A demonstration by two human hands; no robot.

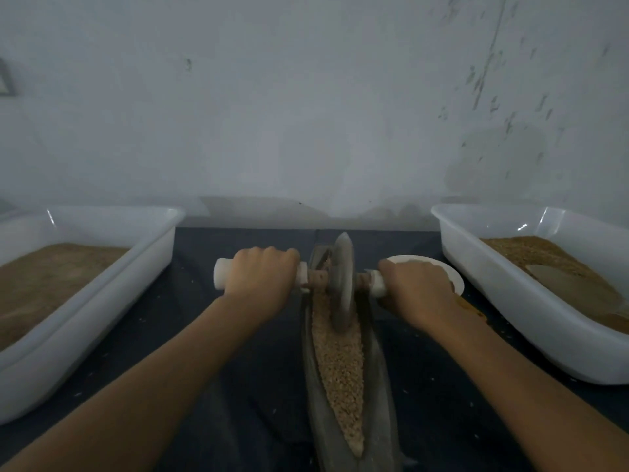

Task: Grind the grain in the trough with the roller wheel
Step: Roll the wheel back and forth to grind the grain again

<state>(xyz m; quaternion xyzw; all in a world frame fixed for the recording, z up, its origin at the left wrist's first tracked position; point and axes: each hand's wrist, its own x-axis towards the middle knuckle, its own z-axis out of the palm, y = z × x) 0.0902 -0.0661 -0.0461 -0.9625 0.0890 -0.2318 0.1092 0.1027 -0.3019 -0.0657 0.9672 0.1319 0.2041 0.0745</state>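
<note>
Half the bowl (pixel 442 267) behind right hand (pixel 417 289)

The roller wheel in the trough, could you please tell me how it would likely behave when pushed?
The roller wheel is a thick grey disc, probably heavy. Standing on its thin edge in the grain, it should roll along readily, and might tip without both hands.
</note>
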